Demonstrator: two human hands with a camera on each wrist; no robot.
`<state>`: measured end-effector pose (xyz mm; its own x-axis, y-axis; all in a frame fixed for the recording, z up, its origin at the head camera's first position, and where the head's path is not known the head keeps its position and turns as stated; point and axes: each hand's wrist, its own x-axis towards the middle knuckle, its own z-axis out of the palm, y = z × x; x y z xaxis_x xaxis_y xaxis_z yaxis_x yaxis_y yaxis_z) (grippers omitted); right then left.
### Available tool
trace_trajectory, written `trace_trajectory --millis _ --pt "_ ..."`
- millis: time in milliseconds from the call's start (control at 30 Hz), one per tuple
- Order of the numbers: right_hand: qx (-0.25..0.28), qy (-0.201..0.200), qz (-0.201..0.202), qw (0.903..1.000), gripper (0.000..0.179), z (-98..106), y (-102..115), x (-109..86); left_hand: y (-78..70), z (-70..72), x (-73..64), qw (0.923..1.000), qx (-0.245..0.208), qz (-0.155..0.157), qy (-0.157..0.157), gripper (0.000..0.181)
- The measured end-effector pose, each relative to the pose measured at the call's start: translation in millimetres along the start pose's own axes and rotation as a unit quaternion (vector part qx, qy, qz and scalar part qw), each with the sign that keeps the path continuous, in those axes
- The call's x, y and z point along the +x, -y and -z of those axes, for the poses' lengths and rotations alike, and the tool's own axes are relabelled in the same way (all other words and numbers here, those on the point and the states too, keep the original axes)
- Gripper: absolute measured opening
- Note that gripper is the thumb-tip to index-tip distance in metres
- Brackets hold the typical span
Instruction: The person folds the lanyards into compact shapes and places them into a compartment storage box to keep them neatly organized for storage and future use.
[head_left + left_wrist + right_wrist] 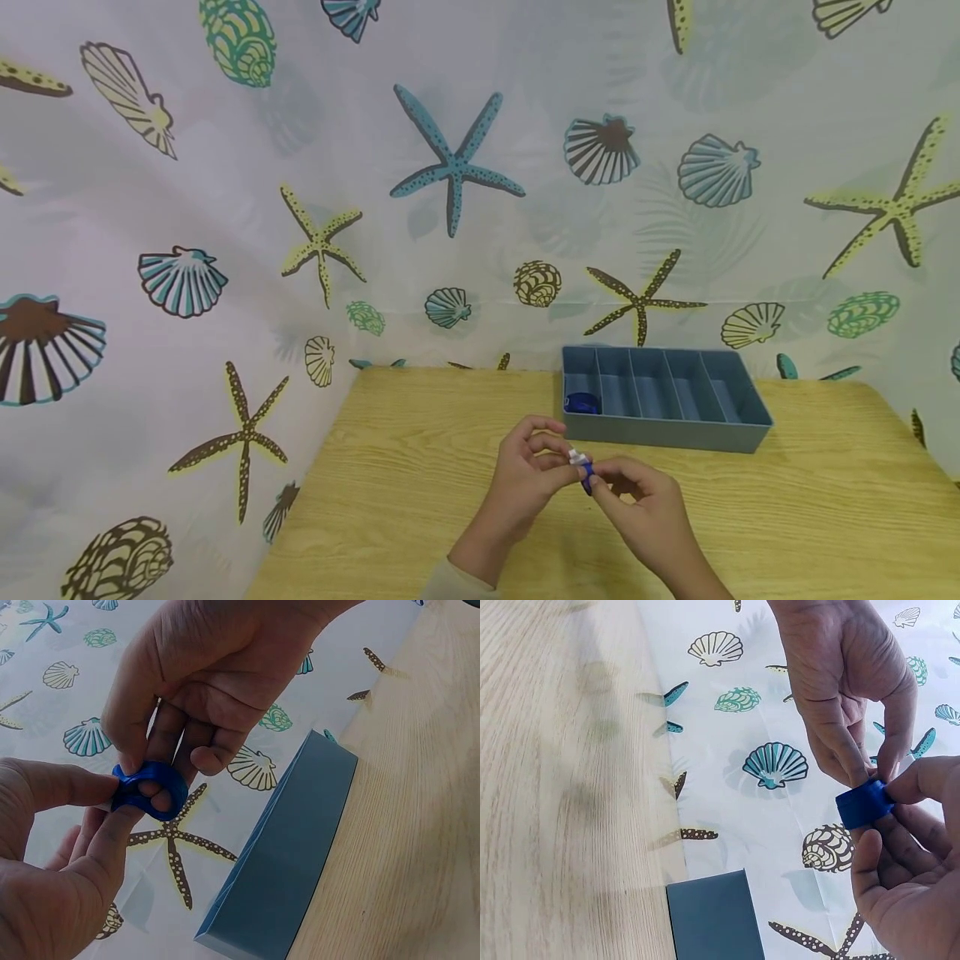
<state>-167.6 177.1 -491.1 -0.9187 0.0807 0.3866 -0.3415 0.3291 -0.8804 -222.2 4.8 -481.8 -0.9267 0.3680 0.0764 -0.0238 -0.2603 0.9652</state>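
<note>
In front of the box, both hands meet around a small blue band (174, 793) curved into a loop, with a small white piece (577, 457) at its upper end in the head view. My left hand (527, 468) pinches it with thumb and finger at one side; the other fingers are bent and spread. From the right, my right hand (647, 504) pinches the band too, thumb low against it and index finger curled above. In the left wrist view, fingertips show through the loop. What exactly the band is, I cannot tell.
A blue-grey box (667, 435) with several compartments stands at the table's back, just beyond my hands. Its leftmost compartment holds a dark blue coiled thing (582, 403). The light wooden table (405, 467) meets a cloth (480, 267) printed with shells and starfish behind and at the left.
</note>
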Motion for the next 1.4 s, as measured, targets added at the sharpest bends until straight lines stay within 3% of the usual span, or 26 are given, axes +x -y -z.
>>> trace_trajectory --millis 200,400,700,900,1100,1233,1400 --pt "-0.007 0.005 -0.019 0.9998 0.009 0.4 0.1 -1.5 0.7 0.5 0.8 1.0000 0.007 -0.004 -0.003 0.046" --pt "0.026 0.021 -0.016 0.9993 0.047 2.1 -1.6 1.3 2.7 0.4 2.1 0.9999 -0.004 0.007 -0.009 0.045" --pt "0.062 0.001 -0.016 0.9979 0.016 -1.3 -4.7 1.6 0.3 0.2 2.6 0.9993 -0.031 0.007 -0.022 0.045" --pt "0.080 -0.010 0.006 0.9967 0.016 -1.4 -7.4 2.0 -0.9 1.0 3.2 0.9988 -0.047 0.006 -0.014 0.048" --pt "0.091 -0.014 0.015 0.9956 0.018 -0.4 -8.4 0.7 -4.0 1.2 2.3 0.9995 -0.032 -0.002 0.005 0.057" --pt "0.094 -0.020 -0.008 0.9953 0.017 -1.5 -8.2 0.9 -3.2 1.5 2.7 0.9998 -0.014 -0.014 0.001 0.058" --pt "0.089 -0.058 -0.055 0.9928 0.013 -5.8 -8.1 0.9 -0.4 -1.7 2.7 0.9989 -0.014 -0.043 -0.012 0.058"
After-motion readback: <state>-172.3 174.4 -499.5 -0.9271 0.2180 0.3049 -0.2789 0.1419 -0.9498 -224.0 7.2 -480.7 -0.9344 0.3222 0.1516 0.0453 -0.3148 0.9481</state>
